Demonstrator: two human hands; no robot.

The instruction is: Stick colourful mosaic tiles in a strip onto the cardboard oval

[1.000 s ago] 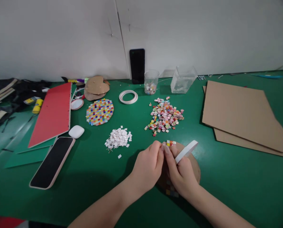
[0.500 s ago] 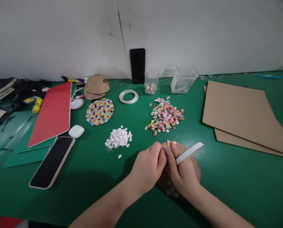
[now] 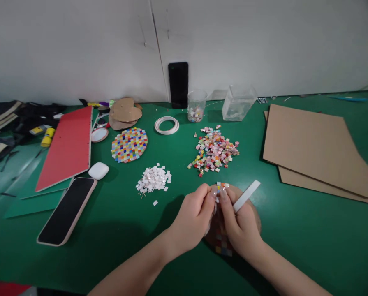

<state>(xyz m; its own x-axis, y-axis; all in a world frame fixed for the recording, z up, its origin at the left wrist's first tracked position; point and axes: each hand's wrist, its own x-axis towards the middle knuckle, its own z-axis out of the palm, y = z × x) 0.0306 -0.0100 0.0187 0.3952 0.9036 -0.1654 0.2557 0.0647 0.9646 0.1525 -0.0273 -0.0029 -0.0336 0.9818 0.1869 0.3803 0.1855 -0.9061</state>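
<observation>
My left hand (image 3: 192, 220) and my right hand (image 3: 239, 227) meet fingertip to fingertip over a brown cardboard disc (image 3: 257, 220) with small coloured tiles (image 3: 222, 185) stuck on it. My right hand is closed round a white roll of tape (image 3: 246, 195), which juts up to the right. My left hand's fingers pinch at something tiny by the roll's end; I cannot make out what. A heap of coloured mosaic tiles (image 3: 214, 150) lies just beyond the hands. A pile of white paper bits (image 3: 153, 179) lies to the left.
A finished mosaic disc (image 3: 129, 144), a white tape ring (image 3: 167, 125), a phone (image 3: 67, 209), an earbud case (image 3: 98, 170) and a red board (image 3: 69, 146) lie on the green table to the left. Cardboard sheets (image 3: 313, 146) lie right. A plastic cup (image 3: 197, 105), a clear box (image 3: 238, 102) and an upright phone (image 3: 178, 84) stand at the back.
The white tape roll in my right hand has tipped steeper and drawn in to the left. My fingertips stay together over the disc.
</observation>
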